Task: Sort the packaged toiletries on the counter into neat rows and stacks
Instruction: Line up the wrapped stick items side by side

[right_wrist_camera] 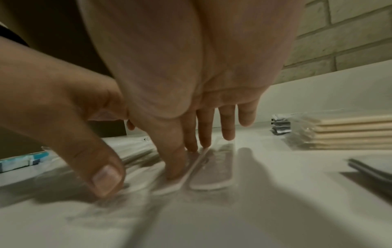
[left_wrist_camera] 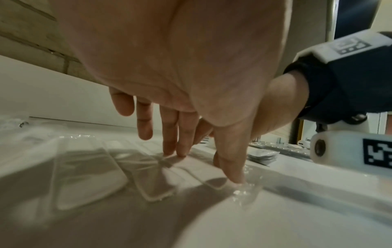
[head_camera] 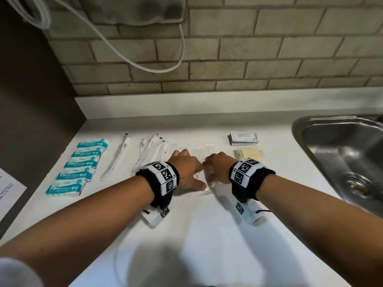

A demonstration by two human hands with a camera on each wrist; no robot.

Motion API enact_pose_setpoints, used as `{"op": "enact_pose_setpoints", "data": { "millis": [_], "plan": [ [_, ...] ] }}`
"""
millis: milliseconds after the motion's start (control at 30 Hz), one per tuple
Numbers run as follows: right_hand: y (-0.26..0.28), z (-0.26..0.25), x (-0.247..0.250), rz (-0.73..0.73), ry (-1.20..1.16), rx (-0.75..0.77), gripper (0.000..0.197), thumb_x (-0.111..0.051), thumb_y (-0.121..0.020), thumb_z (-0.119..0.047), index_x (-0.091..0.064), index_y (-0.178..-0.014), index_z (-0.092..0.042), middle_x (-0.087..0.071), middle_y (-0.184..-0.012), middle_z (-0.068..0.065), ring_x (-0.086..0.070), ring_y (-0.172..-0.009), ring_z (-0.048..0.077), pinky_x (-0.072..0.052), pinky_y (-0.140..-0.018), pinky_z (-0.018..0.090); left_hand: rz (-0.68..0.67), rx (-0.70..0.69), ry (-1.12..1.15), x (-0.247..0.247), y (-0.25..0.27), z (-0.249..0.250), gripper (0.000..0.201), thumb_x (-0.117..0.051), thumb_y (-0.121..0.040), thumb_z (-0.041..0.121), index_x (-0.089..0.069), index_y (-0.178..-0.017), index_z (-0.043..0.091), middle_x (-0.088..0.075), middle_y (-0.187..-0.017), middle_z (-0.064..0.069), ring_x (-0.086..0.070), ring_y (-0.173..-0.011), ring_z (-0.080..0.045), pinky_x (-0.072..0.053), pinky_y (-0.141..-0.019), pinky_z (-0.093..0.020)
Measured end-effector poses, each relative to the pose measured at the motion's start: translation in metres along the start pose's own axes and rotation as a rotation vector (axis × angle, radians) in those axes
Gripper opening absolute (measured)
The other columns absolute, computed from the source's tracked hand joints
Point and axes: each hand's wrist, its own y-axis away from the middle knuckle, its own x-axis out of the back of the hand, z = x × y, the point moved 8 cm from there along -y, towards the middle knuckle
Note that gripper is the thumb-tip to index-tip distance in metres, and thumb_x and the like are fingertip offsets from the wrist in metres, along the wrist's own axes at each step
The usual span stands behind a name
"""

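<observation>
Several flat white pieces in clear wrappers (head_camera: 199,155) lie side by side at the counter's middle. My left hand (head_camera: 187,166) rests on them with straight fingers; in the left wrist view its fingertips (left_wrist_camera: 180,151) touch the wrappers (left_wrist_camera: 152,182). My right hand (head_camera: 217,166) lies just to the right, and its fingers (right_wrist_camera: 191,146) press on a wrapped piece (right_wrist_camera: 212,171). Neither hand grips anything. A column of teal packets (head_camera: 83,162) and wrapped toothbrushes (head_camera: 116,160) lie to the left. Shampoo sachets (head_camera: 244,138) and a cream stack (head_camera: 251,155) sit to the right.
A steel sink (head_camera: 342,154) is sunk into the counter at the right. A brick wall with a hanging white cable (head_camera: 145,63) runs behind. A dark panel bounds the left side, with a sheet of paper (head_camera: 10,191) below it.
</observation>
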Motion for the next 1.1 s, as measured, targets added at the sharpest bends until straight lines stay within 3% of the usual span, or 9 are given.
{"op": "enact_pose_setpoints", "data": {
  "millis": [100,200,333,433,600,767,900,1033,1100],
  "plan": [
    [0.003,0.002,0.001,-0.011,0.005,0.010,0.035,-0.069,-0.080,-0.028,-0.067,-0.114,-0.020,-0.060,-0.122,0.004,-0.049,-0.118,0.028,-0.048,-0.097,0.042,-0.042,0.103,0.011,-0.010,-0.007,-0.015,0.059,-0.050,-0.060,0.077,-0.059,-0.092,0.028,-0.059,-0.095,0.009,-0.041,-0.099,-0.023,-0.039,-0.089,-0.040],
    [0.004,0.007,0.001,-0.028,-0.037,0.012,0.023,-0.070,-0.080,-0.023,-0.072,-0.102,-0.019,-0.065,-0.116,0.003,-0.058,-0.111,0.027,-0.052,-0.093,0.040,-0.073,0.146,0.048,-0.013,-0.015,-0.031,0.082,-0.049,-0.049,0.081,-0.060,-0.118,0.038,-0.059,-0.105,0.008,-0.042,-0.108,-0.025,-0.041,-0.093,-0.043],
    [0.004,0.017,-0.001,0.002,-0.166,-0.031,0.010,-0.074,-0.075,-0.021,-0.075,-0.083,-0.026,-0.068,-0.108,-0.004,-0.064,-0.101,0.020,-0.054,-0.091,0.038,0.022,0.083,0.129,0.000,-0.014,-0.021,0.063,-0.061,-0.062,0.069,-0.062,-0.114,0.034,-0.059,-0.112,0.011,-0.039,-0.113,-0.021,-0.033,-0.095,-0.035],
    [0.004,0.024,-0.008,-0.038,-0.171,-0.096,0.018,-0.068,-0.077,-0.021,-0.075,-0.094,-0.019,-0.069,-0.105,0.000,-0.065,-0.100,0.022,-0.053,-0.093,0.038,0.044,-0.012,0.116,0.003,-0.014,0.002,0.056,-0.061,-0.074,0.064,-0.061,-0.118,0.030,-0.060,-0.118,0.012,-0.039,-0.114,-0.020,-0.028,-0.094,-0.035],
    [0.003,0.019,-0.023,-0.100,-0.024,-0.091,0.020,-0.061,-0.084,-0.028,-0.071,-0.091,-0.012,-0.066,-0.091,0.004,-0.063,-0.083,0.023,-0.053,-0.077,0.032,0.049,-0.035,-0.048,-0.006,-0.015,0.024,0.058,-0.047,-0.071,0.079,-0.059,-0.081,0.023,-0.057,-0.091,0.008,-0.040,-0.092,-0.022,-0.031,-0.080,-0.035],
    [0.001,0.023,-0.027,-0.082,0.020,-0.168,0.033,-0.057,-0.086,-0.034,-0.049,-0.063,-0.012,-0.047,-0.065,0.003,-0.053,-0.063,0.022,-0.041,-0.061,0.029,0.019,0.022,-0.037,-0.004,-0.025,0.018,0.059,-0.054,-0.071,0.074,-0.055,-0.083,0.016,-0.061,-0.096,0.006,-0.040,-0.099,-0.023,-0.033,-0.088,-0.040],
    [0.006,0.026,-0.018,-0.018,-0.018,-0.164,0.021,-0.056,-0.091,-0.024,-0.066,-0.100,-0.007,-0.062,-0.090,0.009,-0.060,-0.094,0.028,-0.049,-0.078,0.034,-0.017,0.045,-0.032,-0.004,-0.028,0.016,0.050,-0.058,-0.073,0.068,-0.060,-0.087,0.020,-0.061,-0.092,0.002,-0.041,-0.101,-0.024,-0.035,-0.091,-0.042],
    [0.004,0.031,-0.015,0.028,-0.039,-0.160,0.028,-0.056,-0.090,-0.020,-0.065,-0.113,-0.006,-0.062,-0.086,0.005,-0.062,-0.089,0.028,-0.044,-0.070,0.032,-0.036,0.076,-0.019,-0.006,-0.032,0.015,0.040,-0.061,-0.073,0.060,-0.054,-0.081,0.022,-0.057,-0.090,-0.001,-0.041,-0.102,-0.025,-0.035,-0.090,-0.040],
    [0.007,0.034,-0.011,0.047,-0.096,-0.168,0.029,-0.055,-0.092,-0.017,-0.062,-0.116,-0.003,-0.065,-0.109,0.014,-0.061,-0.106,0.033,-0.040,-0.073,0.032,-0.030,0.066,-0.027,-0.005,-0.033,0.019,0.039,-0.061,-0.074,0.059,-0.053,-0.081,0.022,-0.058,-0.090,-0.001,-0.041,-0.103,-0.024,-0.033,-0.087,-0.039]
  ]
}}
